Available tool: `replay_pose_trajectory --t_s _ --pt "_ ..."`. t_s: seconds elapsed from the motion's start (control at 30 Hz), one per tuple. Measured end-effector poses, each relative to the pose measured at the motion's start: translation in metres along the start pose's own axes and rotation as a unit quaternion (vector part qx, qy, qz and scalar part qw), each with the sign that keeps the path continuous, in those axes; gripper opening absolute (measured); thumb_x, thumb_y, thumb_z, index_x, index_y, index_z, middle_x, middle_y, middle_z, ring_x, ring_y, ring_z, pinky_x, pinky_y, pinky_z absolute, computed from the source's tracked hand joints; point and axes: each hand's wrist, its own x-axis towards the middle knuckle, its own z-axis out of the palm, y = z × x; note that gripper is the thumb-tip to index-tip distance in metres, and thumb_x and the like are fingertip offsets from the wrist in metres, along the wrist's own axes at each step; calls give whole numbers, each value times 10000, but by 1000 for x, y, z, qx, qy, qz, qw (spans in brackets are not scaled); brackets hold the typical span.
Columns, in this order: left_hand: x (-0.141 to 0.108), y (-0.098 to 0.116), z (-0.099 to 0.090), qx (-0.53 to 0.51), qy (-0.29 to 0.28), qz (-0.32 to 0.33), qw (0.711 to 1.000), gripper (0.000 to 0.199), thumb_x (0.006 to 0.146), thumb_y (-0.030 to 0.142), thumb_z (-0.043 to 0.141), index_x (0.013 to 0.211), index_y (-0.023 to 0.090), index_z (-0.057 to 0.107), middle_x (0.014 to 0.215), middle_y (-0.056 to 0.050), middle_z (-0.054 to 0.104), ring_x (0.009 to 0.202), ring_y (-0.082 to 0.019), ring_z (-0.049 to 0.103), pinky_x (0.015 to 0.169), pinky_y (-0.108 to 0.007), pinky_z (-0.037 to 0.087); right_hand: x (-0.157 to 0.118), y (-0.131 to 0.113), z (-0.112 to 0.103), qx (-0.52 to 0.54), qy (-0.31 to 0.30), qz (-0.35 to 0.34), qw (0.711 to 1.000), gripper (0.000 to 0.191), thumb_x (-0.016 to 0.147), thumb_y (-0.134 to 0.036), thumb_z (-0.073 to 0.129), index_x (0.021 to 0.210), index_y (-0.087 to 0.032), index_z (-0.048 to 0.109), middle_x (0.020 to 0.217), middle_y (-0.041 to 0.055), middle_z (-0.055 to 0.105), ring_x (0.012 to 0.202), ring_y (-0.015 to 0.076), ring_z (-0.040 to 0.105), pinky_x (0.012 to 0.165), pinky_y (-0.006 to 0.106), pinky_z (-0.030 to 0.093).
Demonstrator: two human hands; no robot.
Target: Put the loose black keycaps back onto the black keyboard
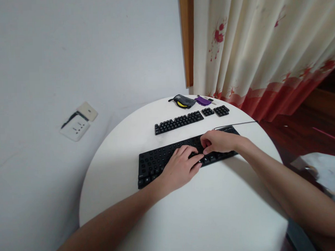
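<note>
A black keyboard lies across the white round table, with most of its keycaps off and only a row of keys seated along its near edge. My left hand rests over the middle of that near edge, fingers apart and reaching to the right. Close beside its fingertips, my right hand is closed in a pinch low over the keyboard. Whatever its fingers may hold is hidden. Beyond the keyboard, loose black keycaps stand together in a long block, a small block and a square block.
A dark pouch with a yellow patch and a purple cloth-like item sit at the table's far edge. The keyboard's cable runs off to the right. A wall with a socket is on the left; a curtain hangs behind.
</note>
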Motion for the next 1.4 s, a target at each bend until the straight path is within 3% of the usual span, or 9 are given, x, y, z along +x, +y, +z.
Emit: replay_pose_trajectory --t_s 0.27,0.47,0.6,0.73,1.1,1.4 --pt "0 0 0 20 -14 4 1000 313 944 308 559 1249 263 609 1255 -81 557 1204 -273 455 975 -455 435 2 -2 2 -72 1 46 996 250 698 -384 764 851 -223 651 830 39 688 761 205 605 594 276 359" --pt "-2 -3 2 -28 62 -21 997 216 982 234 465 1075 193 655 1078 -79 640 1063 -227 540 934 -414 453 -1 5 -4 -8 -6 -2 1000 208 770 -400 707 830 -207 658 803 31 687 707 178 583 607 270 376" --pt "-3 -4 3 -19 65 -13 998 207 971 230 490 1019 197 689 1040 -66 661 1033 -219 556 908 -406 457 0 9 -7 6 81 -15 997 276 915 -394 520 812 -185 668 784 52 689 700 172 572 639 274 370" --pt "-1 -4 1 0 65 -4 998 207 956 213 512 1014 207 710 1042 -67 667 1043 -221 555 903 -407 457 3 7 -7 -12 141 6 990 299 929 -380 494 847 -173 692 826 73 701 719 177 572 642 273 360" --pt "0 -4 -1 24 49 15 998 200 951 209 514 993 198 709 1062 -71 654 1083 -229 542 924 -411 446 7 1 3 -3 113 -21 993 286 926 -376 507 875 -176 704 848 73 720 738 180 605 663 272 385" --pt "-3 -1 1 35 6 6 999 146 936 262 556 1037 189 633 1122 -74 624 1094 -235 536 926 -402 446 9 -2 5 -14 112 -3 994 279 925 -374 509 886 -177 702 854 77 722 744 187 609 675 272 393"
